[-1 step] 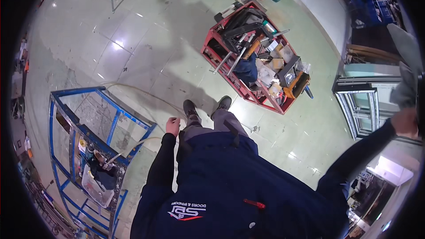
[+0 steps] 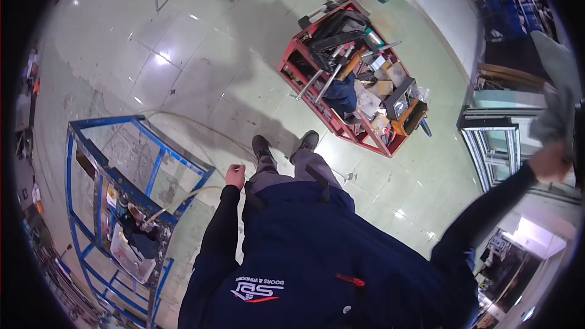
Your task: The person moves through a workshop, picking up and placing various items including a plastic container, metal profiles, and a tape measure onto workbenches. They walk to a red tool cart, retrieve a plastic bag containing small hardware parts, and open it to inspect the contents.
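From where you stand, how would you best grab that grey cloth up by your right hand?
Probably by its lower bunched end, from below: the grey cloth hangs down at arm's reach, and the right hand already meets it there. Its upper part runs out of view. The left hand hangs empty.

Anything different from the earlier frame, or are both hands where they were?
Nothing has visibly changed. The right hand is still raised at a grey cloth beside the window frame, and the left hand still hangs by the blue rack. The red cart has not shifted.
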A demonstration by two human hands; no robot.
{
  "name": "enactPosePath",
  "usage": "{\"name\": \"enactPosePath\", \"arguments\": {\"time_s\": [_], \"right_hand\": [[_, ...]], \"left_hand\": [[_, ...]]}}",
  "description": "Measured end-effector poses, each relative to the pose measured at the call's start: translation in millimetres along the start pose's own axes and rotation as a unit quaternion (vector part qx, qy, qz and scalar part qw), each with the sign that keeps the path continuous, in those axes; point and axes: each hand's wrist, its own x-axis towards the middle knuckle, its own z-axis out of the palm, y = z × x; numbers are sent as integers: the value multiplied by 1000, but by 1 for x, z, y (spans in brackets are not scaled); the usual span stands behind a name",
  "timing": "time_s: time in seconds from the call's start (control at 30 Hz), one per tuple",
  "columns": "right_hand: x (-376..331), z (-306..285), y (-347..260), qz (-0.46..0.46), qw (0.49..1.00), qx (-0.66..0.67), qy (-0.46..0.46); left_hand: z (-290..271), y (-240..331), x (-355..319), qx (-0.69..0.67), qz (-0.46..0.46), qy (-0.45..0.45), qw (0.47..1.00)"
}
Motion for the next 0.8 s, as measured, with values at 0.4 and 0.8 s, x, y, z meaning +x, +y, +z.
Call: {"name": "enactPosePath", "arguments": {"time_s": [0.4,0.8], "right_hand": [[-522,-52,-296,411,285,244,-830],[-656,-130,-173,201,157,-73,-964]], "left_hand": [[13,-46,-39,-21,-55,-29,998],[168,-61,-20,233,-189,-251,920]]}}
